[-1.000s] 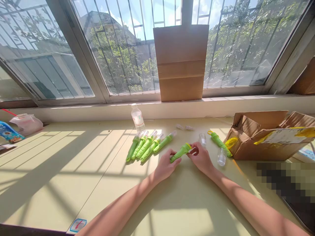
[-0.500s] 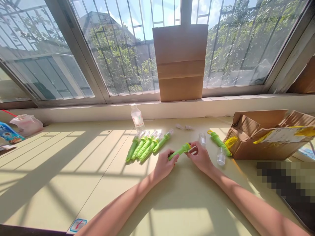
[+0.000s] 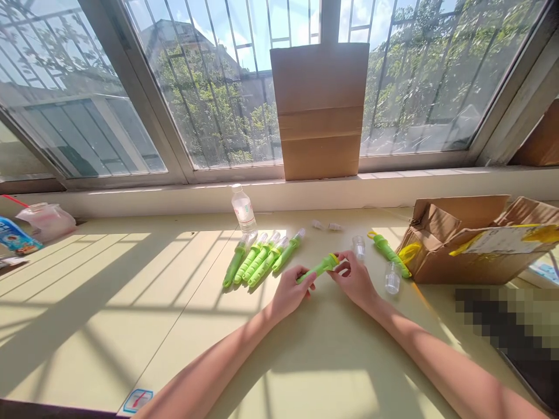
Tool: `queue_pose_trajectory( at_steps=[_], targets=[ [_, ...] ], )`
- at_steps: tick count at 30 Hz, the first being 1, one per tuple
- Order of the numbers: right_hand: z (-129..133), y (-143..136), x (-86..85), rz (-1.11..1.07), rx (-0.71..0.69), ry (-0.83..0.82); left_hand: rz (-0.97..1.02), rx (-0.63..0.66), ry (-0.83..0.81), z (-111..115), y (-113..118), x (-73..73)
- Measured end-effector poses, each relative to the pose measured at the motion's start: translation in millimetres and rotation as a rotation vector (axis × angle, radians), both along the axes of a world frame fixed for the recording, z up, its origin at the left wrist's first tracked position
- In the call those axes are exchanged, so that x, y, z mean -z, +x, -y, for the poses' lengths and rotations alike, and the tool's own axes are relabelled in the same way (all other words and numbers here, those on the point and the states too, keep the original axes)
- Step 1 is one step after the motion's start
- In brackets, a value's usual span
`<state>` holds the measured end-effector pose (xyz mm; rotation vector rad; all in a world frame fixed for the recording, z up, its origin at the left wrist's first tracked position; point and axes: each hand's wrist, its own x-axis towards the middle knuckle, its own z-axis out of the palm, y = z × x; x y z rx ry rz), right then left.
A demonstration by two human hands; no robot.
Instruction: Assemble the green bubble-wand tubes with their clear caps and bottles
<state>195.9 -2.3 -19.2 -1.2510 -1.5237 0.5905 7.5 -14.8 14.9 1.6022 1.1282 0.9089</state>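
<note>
Since one long, bright green plastic tube (image 3: 321, 268) sits between the two hands over the smooth, pale yellow bench (image 3: 323, 361), it could slip or twist if the left hand (image 3: 290, 292) squeezed too loosely. The right hand (image 3: 354, 281) could bump the clear plastic cup (image 3: 358, 247) just behind it. Left fingers wrap tight around the tube's low end. Right fingers bend at its yellow top ring (image 3: 334, 259); I can't tell if they grip.
</note>
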Motion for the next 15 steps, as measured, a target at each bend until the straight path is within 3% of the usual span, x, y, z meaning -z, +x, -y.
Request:
queue_pose_trajectory(
  at_steps=[15],
  targets=[
    [1.7, 0.0, -1.3, 0.018, -0.012, 0.021, 0.061, 0.011, -0.191, 1.4, -1.1, -8.2]
  ],
)
